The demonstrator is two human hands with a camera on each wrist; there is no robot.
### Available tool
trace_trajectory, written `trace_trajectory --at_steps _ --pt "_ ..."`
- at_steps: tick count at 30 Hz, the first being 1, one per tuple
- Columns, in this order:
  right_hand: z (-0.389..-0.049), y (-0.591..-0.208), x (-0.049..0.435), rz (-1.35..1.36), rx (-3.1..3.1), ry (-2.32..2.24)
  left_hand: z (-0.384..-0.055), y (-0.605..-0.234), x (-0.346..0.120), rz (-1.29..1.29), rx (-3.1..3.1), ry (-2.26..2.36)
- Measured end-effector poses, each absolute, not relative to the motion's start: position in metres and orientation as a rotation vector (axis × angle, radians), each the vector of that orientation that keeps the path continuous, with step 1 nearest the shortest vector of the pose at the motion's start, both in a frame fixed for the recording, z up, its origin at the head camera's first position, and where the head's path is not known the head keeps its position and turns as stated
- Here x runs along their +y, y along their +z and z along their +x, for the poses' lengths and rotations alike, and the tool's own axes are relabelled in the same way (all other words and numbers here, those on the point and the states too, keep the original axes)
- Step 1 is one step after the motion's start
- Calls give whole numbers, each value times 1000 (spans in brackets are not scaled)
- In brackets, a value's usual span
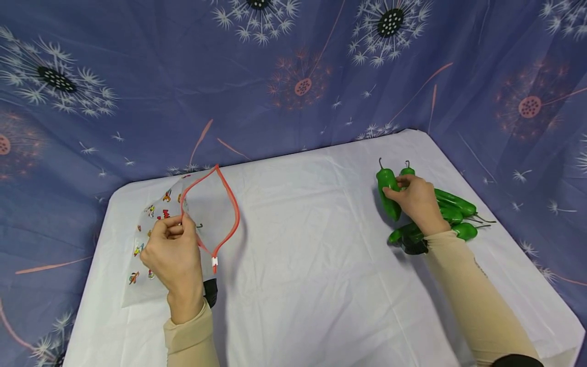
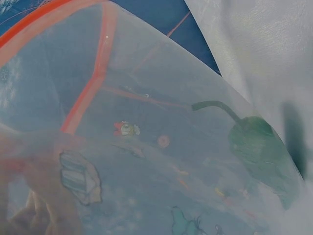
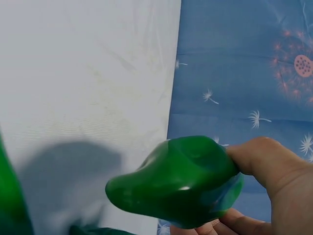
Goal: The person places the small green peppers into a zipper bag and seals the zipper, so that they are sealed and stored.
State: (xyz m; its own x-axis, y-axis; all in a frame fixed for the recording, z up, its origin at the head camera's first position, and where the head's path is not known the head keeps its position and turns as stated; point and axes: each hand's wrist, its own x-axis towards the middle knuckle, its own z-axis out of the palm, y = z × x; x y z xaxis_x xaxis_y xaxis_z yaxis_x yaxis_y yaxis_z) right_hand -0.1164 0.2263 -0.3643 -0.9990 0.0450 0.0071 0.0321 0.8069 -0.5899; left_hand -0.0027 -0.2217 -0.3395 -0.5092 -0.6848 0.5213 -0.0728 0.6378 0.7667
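My left hand [image 1: 176, 255] pinches the red zip edge [image 1: 236, 214] of a translucent zip bag [image 1: 142, 290] printed with small cartoon figures. Its mouth gapes toward the right, with a white slider [image 1: 214, 261] at the near end. Through the cloudy film, the left wrist view shows a green pepper [image 2: 259, 152] with a curved stem inside the bag. On the right, thumb and fingers of my right hand [image 1: 419, 201] grip another glossy green pepper [image 1: 389, 196], its stem pointing away from me. The right wrist view shows that pepper's tapered tip [image 3: 120, 191] above the tablecloth.
Several green peppers [image 1: 454, 201] lie in a pile beneath and beside my right forearm, partly hidden by it. One more pepper [image 1: 407, 170] shows just behind the right hand. A white cloth [image 1: 302, 255] covers the table, and a blue dandelion-print curtain [image 1: 183, 76] hangs around it.
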Motion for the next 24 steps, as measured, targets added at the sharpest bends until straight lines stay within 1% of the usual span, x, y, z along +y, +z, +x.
trace_trajectory --at_steps 24 --pt "-126 -330 207 22 -2900 972 -5 -341 -224 613 -1974 -882"
